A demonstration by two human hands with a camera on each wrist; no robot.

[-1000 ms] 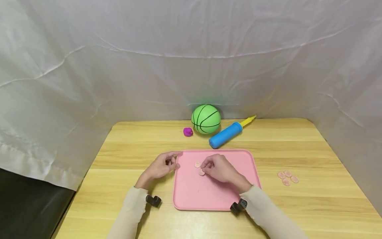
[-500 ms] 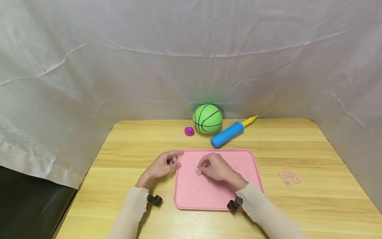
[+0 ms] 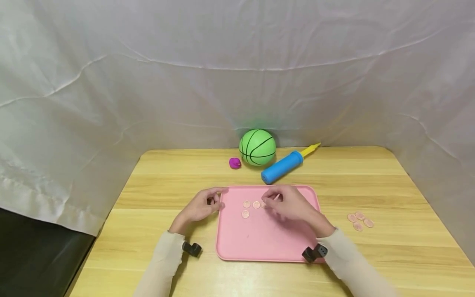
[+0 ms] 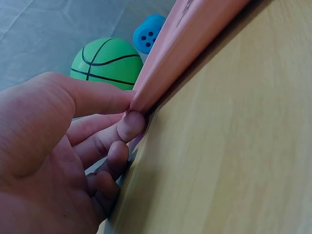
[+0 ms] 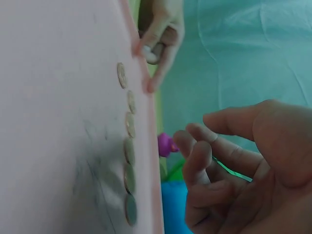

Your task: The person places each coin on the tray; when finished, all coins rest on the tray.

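My left hand [image 3: 196, 206] pinches the left rim of the pink tray [image 3: 256, 247] between thumb and fingers, as the left wrist view shows up close. Over the tray's upper right part is my right hand [image 3: 291, 203], its fingers loosely curled and thumb apart from them, holding nothing. Beneath it runs a row of coins along the tray's far side; a row coin [image 3: 256, 204] shows in the head view, others are hidden by the hand. One coin [image 3: 245, 214] lies nearer, below the row's left end. The right wrist view shows several row coins [image 5: 130, 125] lying flat.
More coins [image 3: 358, 226] lie grouped on the wooden table [image 3: 400, 247], right of the tray. Behind the tray are a green ball [image 3: 257, 147], a small purple duck-like toy [image 3: 235, 163] and a blue hand pump [image 3: 283, 167] with a yellow nozzle. Grey cloth hangs behind.
My right hand slid the nearer coin slightly left, let go of it, and moved right and away from me, uncovering coins of the row. The left hand stays at the rim.
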